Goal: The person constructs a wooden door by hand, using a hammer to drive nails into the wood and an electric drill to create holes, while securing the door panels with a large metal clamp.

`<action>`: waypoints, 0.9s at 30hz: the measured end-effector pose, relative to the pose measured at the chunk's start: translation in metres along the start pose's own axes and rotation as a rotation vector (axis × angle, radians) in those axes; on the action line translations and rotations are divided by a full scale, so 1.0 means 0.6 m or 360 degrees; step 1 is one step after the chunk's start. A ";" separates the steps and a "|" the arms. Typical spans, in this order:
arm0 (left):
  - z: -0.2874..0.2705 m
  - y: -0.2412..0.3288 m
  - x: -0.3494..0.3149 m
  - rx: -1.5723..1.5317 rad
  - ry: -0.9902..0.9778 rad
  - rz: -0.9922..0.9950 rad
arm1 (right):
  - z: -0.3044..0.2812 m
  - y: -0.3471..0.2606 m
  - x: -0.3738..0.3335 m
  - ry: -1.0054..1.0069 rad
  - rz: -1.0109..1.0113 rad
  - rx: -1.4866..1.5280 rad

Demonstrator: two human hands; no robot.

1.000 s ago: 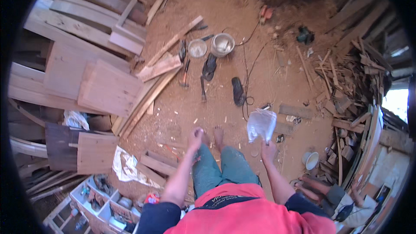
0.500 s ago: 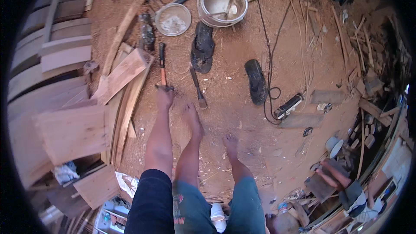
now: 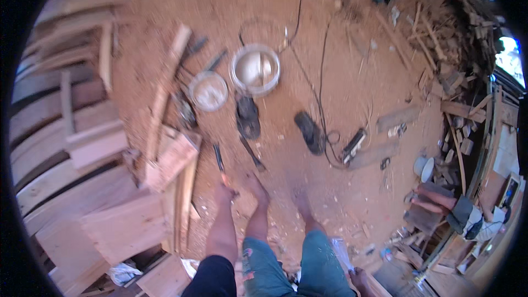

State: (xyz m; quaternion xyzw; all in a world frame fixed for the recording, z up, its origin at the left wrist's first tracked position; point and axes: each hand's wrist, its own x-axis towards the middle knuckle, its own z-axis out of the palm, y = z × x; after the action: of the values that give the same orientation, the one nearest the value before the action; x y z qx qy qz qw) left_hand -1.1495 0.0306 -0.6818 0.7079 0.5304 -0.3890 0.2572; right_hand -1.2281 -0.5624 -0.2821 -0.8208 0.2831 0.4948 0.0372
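My left hand is closed around the head end of a hammer, whose black and orange handle points away from me. Just right of the hammer, a dark slim tool that resembles a brush lies on the ground by my bare left foot. Low on the right, beside my knee, is my right hand, blurred and partly cut off. A pale, flat strip shows next to it; whether the fingers hold it I cannot tell.
Ahead lie a whitish bucket, a round lid, two dark flip-flops and a black cable. Planks and stacked boards fill the left. Offcuts pile up at right, near another person.
The view has shifted, so the ground things sit lower in it. My right hand has come into sight at the lower right. The hammer stays in my left hand.
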 end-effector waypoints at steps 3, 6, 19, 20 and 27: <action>-0.062 -0.033 -0.207 0.0165 -0.0183 0.0142 | -0.059 0.032 -0.035 0.0147 -0.0189 -0.0143; -0.220 -0.017 -0.336 0.0272 -0.0215 0.0233 | -0.124 0.008 0.004 0.0238 -0.0248 -0.0047; -0.771 0.385 -0.486 0.0440 0.1100 0.0521 | -0.709 -0.546 0.139 0.0462 -0.0551 0.0005; -0.796 0.445 -0.496 0.0449 0.1118 0.0556 | -0.739 -0.579 0.184 0.0518 -0.0662 0.0099; -0.880 0.763 -0.670 -0.0876 0.0374 0.0359 | -1.026 -0.886 0.211 0.0861 -0.1130 0.0819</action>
State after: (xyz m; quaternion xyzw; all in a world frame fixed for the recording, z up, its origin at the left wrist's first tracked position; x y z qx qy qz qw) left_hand -0.6216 0.0800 -0.0747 0.7061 0.5601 -0.1155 0.4176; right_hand -0.4300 -0.3816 -0.1913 -0.9292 0.0992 0.1361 0.3290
